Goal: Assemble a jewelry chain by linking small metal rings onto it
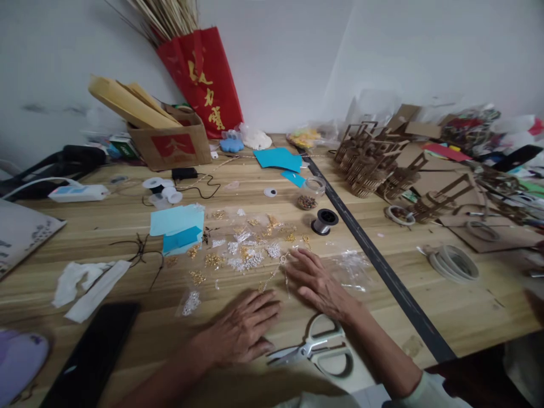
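My left hand (pixel 246 326) lies on the wooden table, palm down and open, fingers stretched out toward the right. My right hand (pixel 318 283) is open too, its fingers extended and resting on the tabletop. A thin, light-coloured chain with a small ring (pixel 283 260) lies between them. Its lower end comes close to my left fingertips, and the ring is beside my right fingers. Scissors (pixel 312 350) with pale handles lie just below both hands, blades pointing left. Beyond my hands are small bags of silver beads (pixel 250 260) and gold findings (pixel 213 260).
A wire spool (pixel 324 221) and a jar of beads (pixel 309 198) stand behind my right hand. Small woven baskets (pixel 368 164) crowd the back right. A black phone (pixel 91 354) lies at the front left. Blue paper sheets (pixel 181 226) lie left of the beads.
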Available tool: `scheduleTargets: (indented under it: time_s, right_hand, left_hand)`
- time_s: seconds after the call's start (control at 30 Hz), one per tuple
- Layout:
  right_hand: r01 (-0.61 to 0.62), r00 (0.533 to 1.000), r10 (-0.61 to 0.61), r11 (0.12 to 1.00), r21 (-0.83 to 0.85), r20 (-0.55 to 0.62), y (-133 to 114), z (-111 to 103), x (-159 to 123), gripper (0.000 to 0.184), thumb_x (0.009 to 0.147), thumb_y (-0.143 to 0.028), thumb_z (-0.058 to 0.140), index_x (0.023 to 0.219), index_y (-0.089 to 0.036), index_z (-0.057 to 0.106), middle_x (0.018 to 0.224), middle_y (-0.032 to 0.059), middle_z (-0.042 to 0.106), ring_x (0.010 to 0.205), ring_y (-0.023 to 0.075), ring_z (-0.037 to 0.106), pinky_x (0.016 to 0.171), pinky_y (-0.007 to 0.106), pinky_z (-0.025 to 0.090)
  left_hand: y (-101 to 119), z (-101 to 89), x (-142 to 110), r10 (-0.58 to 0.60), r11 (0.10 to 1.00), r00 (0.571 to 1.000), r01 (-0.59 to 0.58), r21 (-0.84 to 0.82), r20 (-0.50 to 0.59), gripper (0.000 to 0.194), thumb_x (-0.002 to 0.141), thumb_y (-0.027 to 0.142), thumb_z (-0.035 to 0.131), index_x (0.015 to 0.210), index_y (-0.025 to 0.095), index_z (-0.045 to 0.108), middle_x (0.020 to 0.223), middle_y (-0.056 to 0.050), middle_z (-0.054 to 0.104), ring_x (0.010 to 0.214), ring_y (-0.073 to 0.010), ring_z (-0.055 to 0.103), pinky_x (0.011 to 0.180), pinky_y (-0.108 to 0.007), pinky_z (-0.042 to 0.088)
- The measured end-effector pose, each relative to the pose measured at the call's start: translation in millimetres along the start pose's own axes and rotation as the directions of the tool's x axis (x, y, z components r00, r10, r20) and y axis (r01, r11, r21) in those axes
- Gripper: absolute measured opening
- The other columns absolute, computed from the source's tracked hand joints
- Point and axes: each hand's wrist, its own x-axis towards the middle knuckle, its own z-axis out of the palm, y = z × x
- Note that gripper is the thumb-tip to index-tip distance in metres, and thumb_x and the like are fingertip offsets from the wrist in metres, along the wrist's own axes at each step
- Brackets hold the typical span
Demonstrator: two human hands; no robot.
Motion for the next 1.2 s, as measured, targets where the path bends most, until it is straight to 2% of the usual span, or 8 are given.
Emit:
scheduleTargets:
  time_s: [0.2, 0.43, 0.63, 0.83, 1.03, 1.2]
  right_hand:
    - [0.037, 0.998, -0.039, 0.999, 0.039, 0.052, -10.3, -7.3, 1.5, 0.056, 0.098, -0.056, 0.03, 0.131, -0.022, 0.059, 0.15, 0.0106, 0.037, 0.141, 0.0316, 0.021, 0.113, 0.055, 0.027]
    - [-0.019, 1.0, 0.019, 1.0, 0.006, 0.02, 1.5, -8.9, -1.6, 0.056, 0.098, -0.056, 0.029, 0.131, -0.021, 0.058, 0.15, 0.0109, 0.037, 0.141, 0.0321, 0.021, 0.112, 0.057, 0.026]
    - [-0.027, 0.999, 0.029, 0.994, -0.11, 0.019, 4.9, -9.7, -3.9, 0.042, 0.095, -0.045, 0.047, 0.13, -0.025, 0.059, 0.148, 0.0093, 0.042, 0.14, 0.0324, 0.026, 0.109, 0.057, 0.032]
    - [-0.035, 0.997, 0.047, 0.983, -0.179, 0.064, -4.6, -12.6, -3.8, 0.04, 0.093, -0.046, 0.053, 0.126, -0.025, 0.062, 0.149, 0.0097, 0.04, 0.14, 0.033, 0.027, 0.108, 0.058, 0.031]
    - [-0.044, 0.994, 0.064, 0.974, -0.222, 0.084, -8.4, -8.7, -4.9, 0.047, 0.093, -0.048, 0.052, 0.132, -0.023, 0.056, 0.147, 0.011, 0.044, 0.14, 0.0322, 0.026, 0.11, 0.057, 0.03]
    - [-0.087, 0.993, 0.103, 0.97, -0.225, 0.062, -5.5, -2.2, -7.6, 0.056, 0.093, -0.049, 0.052, 0.142, -0.022, 0.045, 0.149, 0.012, 0.041, 0.142, 0.0321, 0.024, 0.111, 0.058, 0.028]
  left_hand:
    - [0.5, -7.2, 1.8, 0.017, 1.0, 0.998, -0.019, -0.024, -0.059, 0.04, 0.094, 0.04, 0.05, 0.127, 0.017, 0.057, 0.133, -0.008, 0.061, 0.136, -0.0266, 0.039, 0.113, -0.042, 0.028]
    - [2.4, -10.3, 2.9, 0.036, 0.999, 0.999, -0.035, 0.035, -0.032, 0.038, 0.094, 0.042, 0.051, 0.123, 0.02, 0.059, 0.136, -0.006, 0.058, 0.135, -0.0271, 0.04, 0.112, -0.041, 0.029]
    - [-2.6, -0.5, -2.5, 0.007, 0.996, 1.0, -0.005, 0.085, -0.024, 0.043, 0.093, 0.041, 0.052, 0.13, 0.018, 0.054, 0.142, -0.007, 0.052, 0.138, -0.0291, 0.036, 0.111, -0.045, 0.031]
    - [-7.5, 1.7, -2.6, -0.067, 0.985, 0.998, 0.067, 0.159, -0.007, 0.051, 0.091, 0.041, 0.057, 0.135, 0.016, 0.049, 0.148, -0.009, 0.044, 0.141, -0.0316, 0.03, 0.112, -0.047, 0.03]
    - [-6.2, 3.6, 1.5, -0.135, 0.982, 0.99, 0.139, 0.13, -0.038, 0.056, 0.09, 0.044, 0.057, 0.138, 0.017, 0.045, 0.154, -0.01, 0.034, 0.145, -0.0301, 0.021, 0.115, -0.048, 0.025]
    - [-5.3, 4.1, 1.9, -0.165, 0.978, 0.986, 0.167, 0.126, -0.029, 0.061, 0.09, 0.043, 0.057, 0.141, 0.015, 0.04, 0.154, -0.012, 0.032, 0.145, -0.0301, 0.018, 0.116, -0.047, 0.024]
